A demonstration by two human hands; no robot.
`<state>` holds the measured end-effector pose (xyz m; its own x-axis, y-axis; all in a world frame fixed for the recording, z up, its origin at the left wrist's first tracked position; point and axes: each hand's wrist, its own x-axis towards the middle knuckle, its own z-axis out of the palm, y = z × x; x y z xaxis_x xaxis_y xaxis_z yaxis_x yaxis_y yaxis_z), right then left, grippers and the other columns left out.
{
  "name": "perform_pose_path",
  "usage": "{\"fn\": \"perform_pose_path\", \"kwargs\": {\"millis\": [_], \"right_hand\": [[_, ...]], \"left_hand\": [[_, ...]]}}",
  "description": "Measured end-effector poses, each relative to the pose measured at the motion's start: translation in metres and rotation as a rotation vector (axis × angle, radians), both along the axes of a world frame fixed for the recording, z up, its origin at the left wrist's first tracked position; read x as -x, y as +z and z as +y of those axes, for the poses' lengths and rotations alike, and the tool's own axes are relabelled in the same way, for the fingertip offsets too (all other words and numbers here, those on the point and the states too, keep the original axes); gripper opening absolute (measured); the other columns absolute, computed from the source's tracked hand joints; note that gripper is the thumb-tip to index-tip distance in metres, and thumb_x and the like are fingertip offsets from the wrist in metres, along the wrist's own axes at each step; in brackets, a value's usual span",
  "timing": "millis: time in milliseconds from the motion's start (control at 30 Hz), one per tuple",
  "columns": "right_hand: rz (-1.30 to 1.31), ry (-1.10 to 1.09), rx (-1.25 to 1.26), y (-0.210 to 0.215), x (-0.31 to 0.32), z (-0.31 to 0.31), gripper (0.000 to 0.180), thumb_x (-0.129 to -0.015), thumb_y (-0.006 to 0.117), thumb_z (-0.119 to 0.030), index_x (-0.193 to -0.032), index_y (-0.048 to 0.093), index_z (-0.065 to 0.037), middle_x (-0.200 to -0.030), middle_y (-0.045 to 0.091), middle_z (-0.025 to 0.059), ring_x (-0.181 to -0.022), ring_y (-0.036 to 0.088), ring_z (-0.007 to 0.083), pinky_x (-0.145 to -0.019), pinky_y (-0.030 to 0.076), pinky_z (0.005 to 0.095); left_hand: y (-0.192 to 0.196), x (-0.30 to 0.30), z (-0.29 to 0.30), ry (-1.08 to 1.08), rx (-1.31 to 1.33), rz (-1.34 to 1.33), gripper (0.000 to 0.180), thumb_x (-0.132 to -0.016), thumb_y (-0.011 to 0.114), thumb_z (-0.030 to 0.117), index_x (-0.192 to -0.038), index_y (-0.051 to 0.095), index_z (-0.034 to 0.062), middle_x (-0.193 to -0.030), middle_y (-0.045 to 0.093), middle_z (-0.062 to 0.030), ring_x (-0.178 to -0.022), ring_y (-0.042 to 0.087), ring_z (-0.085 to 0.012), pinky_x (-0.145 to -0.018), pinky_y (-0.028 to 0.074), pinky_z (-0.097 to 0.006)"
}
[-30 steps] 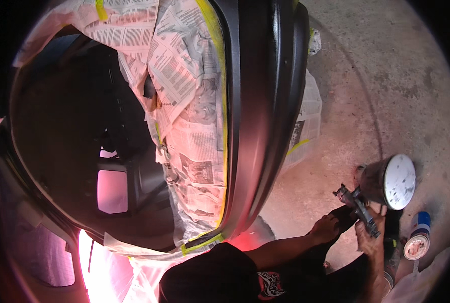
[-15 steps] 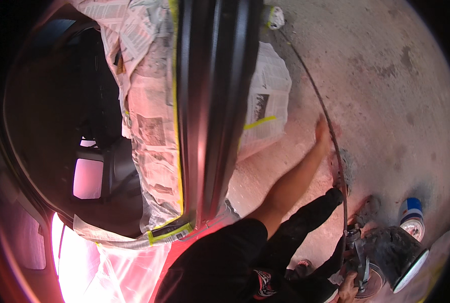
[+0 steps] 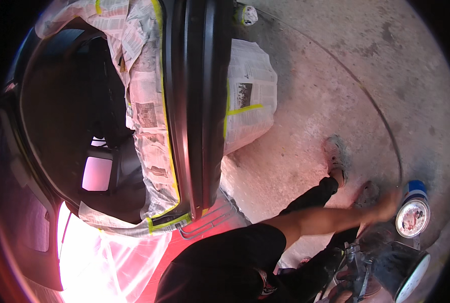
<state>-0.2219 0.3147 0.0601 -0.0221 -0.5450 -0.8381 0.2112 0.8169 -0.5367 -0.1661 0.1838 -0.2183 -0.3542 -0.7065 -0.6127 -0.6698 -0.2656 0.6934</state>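
At the lower right, my right hand (image 3: 342, 291) is closed around a spray gun (image 3: 355, 255). A dark cup (image 3: 394, 267) with a pale round end joins the gun. My left arm reaches across to the right, and its hand (image 3: 386, 206) is smeared by motion. That hand is beside a dark hose (image 3: 379, 107), which curves over the floor and passes out of sight near the fingers; whether they grip it is unclear. Close by is a blue can (image 3: 415, 190) with a pale, red-stained round face.
On the left is a car body with a glossy black panel (image 3: 200, 101), edged by newspaper (image 3: 146, 113) and yellow tape. More newspaper (image 3: 252, 91) juts out over the concrete floor (image 3: 305, 76). Plastic sheeting (image 3: 129, 262) hangs by a red panel (image 3: 217, 214). My shoe (image 3: 336, 154) shows below.
My left hand has swung right and nearer, from the floor's middle to beside the can. The hose now bows out farther right. The view has shifted. The right hand still grips the spray gun.
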Motion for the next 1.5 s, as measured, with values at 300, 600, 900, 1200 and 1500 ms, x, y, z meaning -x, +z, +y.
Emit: {"fn": "perform_pose_path", "kwargs": {"millis": [300, 600, 900, 1200, 1500], "right_hand": [[0.014, 0.003, -0.005, 0.069, 0.006, -0.017, 0.054, -0.097, 0.053, -0.049, -0.111, 0.057, 0.002, -0.089, 0.064, 0.0118, -0.065, 0.055, 0.0158, -0.059, 0.044, 0.0311], [0.133, 0.464, 0.463, 0.072, -0.059, -0.082, 0.049, -0.1, 0.05, -0.046, -0.102, 0.063, 0.001, -0.079, 0.062, 0.007, -0.062, 0.054, 0.0158, -0.057, 0.043, 0.0322], [0.057, 0.072, 0.768, 0.054, -0.246, -0.159, 0.044, -0.1, 0.054, -0.04, -0.123, 0.063, -0.003, -0.083, 0.061, -0.0002, -0.051, 0.04, 0.0029, -0.044, 0.029, 0.0232], [-0.042, 0.015, 0.543, 0.016, -0.334, -0.151, 0.05, -0.095, 0.06, -0.05, -0.101, 0.066, 0.0, -0.072, 0.056, 0.0015, -0.069, 0.053, 0.0117, -0.061, 0.041, 0.0285], [-0.333, 0.77, 0.532, -0.007, -0.305, -0.12, 0.044, -0.085, 0.074, -0.041, -0.091, 0.067, 0.002, -0.065, 0.06, 0.0153, -0.058, 0.054, 0.0228, -0.06, 0.047, 0.0376]], "left_hand": [[0.111, -0.068, 0.023, 0.374, -0.124, -0.012, 0.033, -0.104, 0.037, 0.03, -0.102, 0.055, 0.0024, -0.091, 0.061, -0.0217, -0.089, 0.061, -0.0402, -0.079, 0.046, -0.049], [0.144, -0.315, 0.115, 0.864, -0.317, -0.448, 0.044, -0.104, 0.038, 0.038, -0.121, 0.051, 0.0, -0.095, 0.066, -0.0209, -0.095, 0.066, -0.0371, -0.086, 0.051, -0.044], [0.189, -0.421, 0.273, 0.174, -0.232, -0.494, 0.077, -0.094, 0.057, 0.039, -0.153, 0.021, 0.0045, -0.134, 0.054, -0.0262, -0.123, 0.053, -0.0416, -0.105, 0.042, -0.048], [0.245, -0.411, 0.295, 0.004, -0.438, -0.664, 0.079, -0.087, 0.066, 0.038, -0.149, 0.028, 0.0075, -0.142, 0.04, -0.0264, -0.122, 0.051, -0.0419, -0.1, 0.046, -0.051], [0.222, -0.408, 0.262, 0.063, -0.387, -0.714, 0.054, -0.088, 0.063, 0.034, -0.134, 0.05, 0.0087, -0.133, 0.054, -0.0173, -0.118, 0.054, -0.0383, -0.097, 0.048, -0.049]]}}
